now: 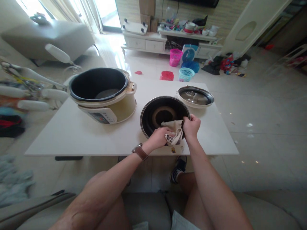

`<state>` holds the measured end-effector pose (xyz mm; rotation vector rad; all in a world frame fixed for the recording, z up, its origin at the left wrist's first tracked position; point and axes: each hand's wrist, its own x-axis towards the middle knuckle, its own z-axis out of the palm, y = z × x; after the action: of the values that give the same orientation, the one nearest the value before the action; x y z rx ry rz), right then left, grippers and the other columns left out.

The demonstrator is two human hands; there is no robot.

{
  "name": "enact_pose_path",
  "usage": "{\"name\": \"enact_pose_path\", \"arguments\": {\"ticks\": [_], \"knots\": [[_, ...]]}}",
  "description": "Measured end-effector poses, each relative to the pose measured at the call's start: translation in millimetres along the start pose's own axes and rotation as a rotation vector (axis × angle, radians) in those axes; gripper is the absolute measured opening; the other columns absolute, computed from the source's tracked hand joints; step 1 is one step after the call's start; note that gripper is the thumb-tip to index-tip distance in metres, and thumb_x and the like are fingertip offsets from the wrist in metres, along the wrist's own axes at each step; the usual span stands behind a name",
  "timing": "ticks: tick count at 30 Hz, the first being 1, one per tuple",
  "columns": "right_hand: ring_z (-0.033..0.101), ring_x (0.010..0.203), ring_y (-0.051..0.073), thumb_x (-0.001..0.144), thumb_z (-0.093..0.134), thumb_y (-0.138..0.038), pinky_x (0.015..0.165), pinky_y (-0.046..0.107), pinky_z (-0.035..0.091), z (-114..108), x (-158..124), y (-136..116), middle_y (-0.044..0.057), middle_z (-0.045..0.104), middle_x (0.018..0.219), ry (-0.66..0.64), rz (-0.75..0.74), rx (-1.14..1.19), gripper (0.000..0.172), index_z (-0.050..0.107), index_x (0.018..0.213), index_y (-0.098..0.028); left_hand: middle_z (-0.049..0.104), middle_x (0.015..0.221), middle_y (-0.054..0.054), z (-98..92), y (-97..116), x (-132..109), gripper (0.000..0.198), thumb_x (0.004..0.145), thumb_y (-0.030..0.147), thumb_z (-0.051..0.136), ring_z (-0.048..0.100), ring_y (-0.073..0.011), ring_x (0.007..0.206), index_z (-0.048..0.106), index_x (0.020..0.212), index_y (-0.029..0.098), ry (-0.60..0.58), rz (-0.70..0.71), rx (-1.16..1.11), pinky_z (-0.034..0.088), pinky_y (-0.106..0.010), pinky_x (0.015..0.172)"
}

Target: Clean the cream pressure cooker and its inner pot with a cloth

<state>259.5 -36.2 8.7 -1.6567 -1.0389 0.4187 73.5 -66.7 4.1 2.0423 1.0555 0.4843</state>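
A dark inner pot (pixel 149 116) with a brown ring on its bottom is tilted toward me at the table's near side. My left hand (pixel 158 139), with a watch on the wrist, is closed on a pale patterned cloth (pixel 177 129) that lies over the pot's near right rim. On the right of that rim, my right hand (pixel 192 126) is closed around the edge, its thumb on top. To the left stands the cream cooker body (pixel 123 107), open at the top with a black inside. Behind the pot lies the round cooker lid (pixel 195 96), metal inner side up.
The white table (pixel 72 140) ends close to my knees. Past its far edge stand a pink basket (pixel 176 58), a red stool or tub (pixel 167 76) and a light-blue basket (pixel 186 74). White lamp arms (pixel 57 53) reach near the cooker at left.
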Motion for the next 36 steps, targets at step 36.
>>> {"name": "enact_pose_path", "arguments": {"ticks": [36], "knots": [[0.027, 0.058, 0.01, 0.075, 0.06, -0.028, 0.056, 0.029, 0.021, 5.8, -18.8, -17.0, -0.008, 0.025, 0.055, -0.045, -0.095, 0.041, 0.035, 0.033, 0.053, -0.024, 0.082, 0.101, -0.009, 15.4, -9.1, 19.1, 0.026, 0.089, 0.013, 0.059, 0.073, -0.022, 0.096, 0.08, 0.102, 0.012, 0.191, 0.014, -0.543, 0.057, -0.033, 0.093]]}}
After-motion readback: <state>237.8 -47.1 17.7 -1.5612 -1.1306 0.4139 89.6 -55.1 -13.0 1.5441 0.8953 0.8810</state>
